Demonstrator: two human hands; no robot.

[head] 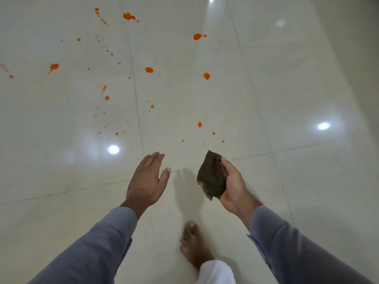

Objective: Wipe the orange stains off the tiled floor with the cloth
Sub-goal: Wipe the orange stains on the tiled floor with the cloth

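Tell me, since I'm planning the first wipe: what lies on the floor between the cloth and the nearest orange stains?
Only bare, glossy tile with one grout line, as the head view shows. The right hand holds the cloth short of the nearest orange stains.

Cloth [211, 177] in my right hand [233, 185] was dark brown. Orange stains [149, 69] speckled the floor ahead of my grip, blobs plus fine spatter. Tiled floor [266, 89] was glossy cream with thin dark grout lines. My sleeves [98, 249] were grey-blue.
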